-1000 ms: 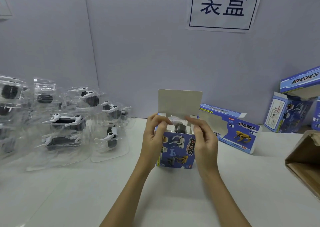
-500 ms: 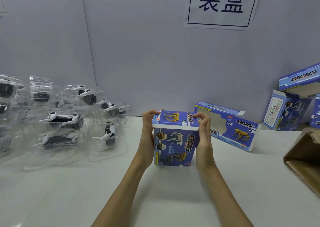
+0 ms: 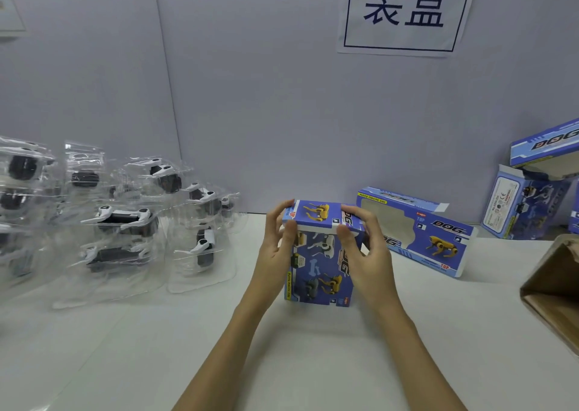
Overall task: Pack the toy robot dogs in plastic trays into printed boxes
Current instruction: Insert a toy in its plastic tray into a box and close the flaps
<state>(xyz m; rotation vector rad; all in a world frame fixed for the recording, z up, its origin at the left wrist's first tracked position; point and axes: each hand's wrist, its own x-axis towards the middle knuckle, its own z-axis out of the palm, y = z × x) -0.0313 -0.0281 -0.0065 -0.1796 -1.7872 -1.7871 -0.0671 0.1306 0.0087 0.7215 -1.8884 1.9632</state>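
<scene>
Now we grip the upright blue printed cardboard box [image 3: 319, 269] between left hand [image 3: 277, 251] and right hand [image 3: 368, 254], thumbs on its lid; light, crushable, best held by its side edges.

The upright blue printed cardboard box [image 3: 319, 263] has a smooth, slightly glossy surface. The clear plastic blister trays [image 3: 119, 229] are shiny and reflect light. The white table [image 3: 156, 348] looks smooth and matt. The brown corrugated carton [image 3: 554, 291] is dull, rough cardboard.
</scene>
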